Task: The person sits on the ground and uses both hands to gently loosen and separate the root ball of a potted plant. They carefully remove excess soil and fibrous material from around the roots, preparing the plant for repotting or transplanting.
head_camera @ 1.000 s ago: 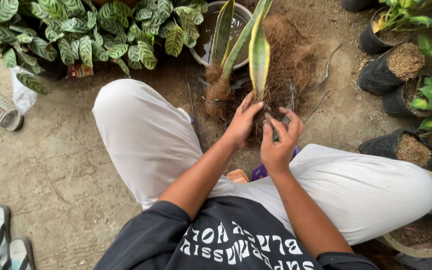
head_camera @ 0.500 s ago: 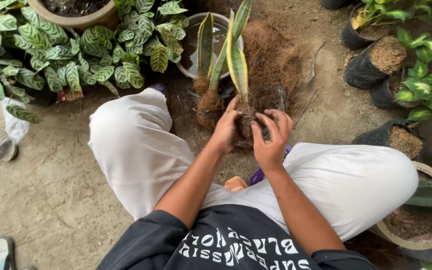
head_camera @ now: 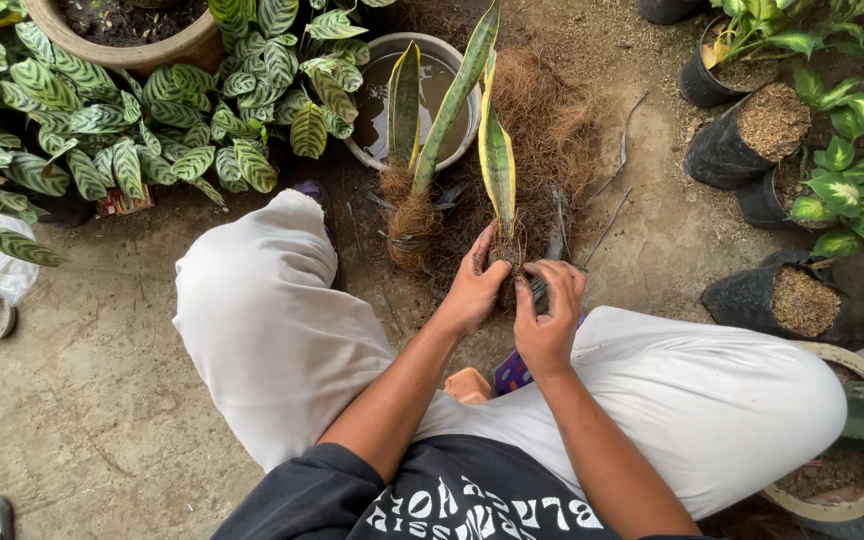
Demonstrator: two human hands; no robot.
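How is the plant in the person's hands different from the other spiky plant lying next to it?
The held plant has one yellow-edged leaf showing; the loose plant has two, one plainer green. The held plant's base sits inside the left hand and right hand; the loose plant's brown root clump is bare and nobody touches it. Both have long, pointed, sword-like leaves and fibrous roots.

Dark tee, pale trousers, bare arms

The person wears a black short-sleeved T-shirt with white block lettering printed across the chest, and loose, off-white trousers creased over both knees. The left hand and right hand are uncovered, without gloves, and both forearms are bare from the sleeve hems down.
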